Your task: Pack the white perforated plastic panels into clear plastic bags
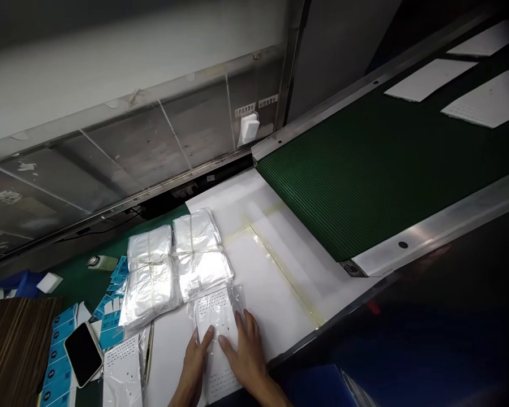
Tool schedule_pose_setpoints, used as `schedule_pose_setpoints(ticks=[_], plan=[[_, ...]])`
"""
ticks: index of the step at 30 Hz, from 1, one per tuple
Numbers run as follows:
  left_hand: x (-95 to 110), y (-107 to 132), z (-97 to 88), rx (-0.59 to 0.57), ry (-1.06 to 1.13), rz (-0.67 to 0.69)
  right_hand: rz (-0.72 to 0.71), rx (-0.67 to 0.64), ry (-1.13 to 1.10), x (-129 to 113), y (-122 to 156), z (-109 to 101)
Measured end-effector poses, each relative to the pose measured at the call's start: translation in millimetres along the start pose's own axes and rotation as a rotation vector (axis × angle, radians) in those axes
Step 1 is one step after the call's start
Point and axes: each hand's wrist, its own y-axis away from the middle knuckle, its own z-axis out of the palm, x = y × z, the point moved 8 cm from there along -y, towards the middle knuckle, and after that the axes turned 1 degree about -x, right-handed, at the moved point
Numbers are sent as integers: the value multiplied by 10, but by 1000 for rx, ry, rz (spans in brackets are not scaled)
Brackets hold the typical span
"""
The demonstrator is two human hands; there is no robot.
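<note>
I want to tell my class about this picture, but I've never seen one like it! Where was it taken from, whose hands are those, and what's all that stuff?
There's no robot here. A person wears a camera on their head, looking forward and down, so you see what's in front of them. Their left hand and right hand are on a printed white sheet with clear plastic around it. I can't tell how tightly they hold it.

Just beyond lie two tied bundles of clear plastic. Off to the left are a phone, a small bottle and some blue printed labels. The green ribbed belt on the right looks like a conveyor, and flat white pieces lie on it.
</note>
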Motion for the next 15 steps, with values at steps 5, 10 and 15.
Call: schedule_pose_setpoints(ticks=[5, 10, 15], plan=[[-160, -81, -92, 31, 16, -80, -103, -19, 82, -170, 255, 62], [-241, -147, -55, -16, 101, -74, -221, -93, 50, -257, 331, 145], [-272, -148, 1, -35, 157, -104, -170, -70, -59, -205, 288, 149]])
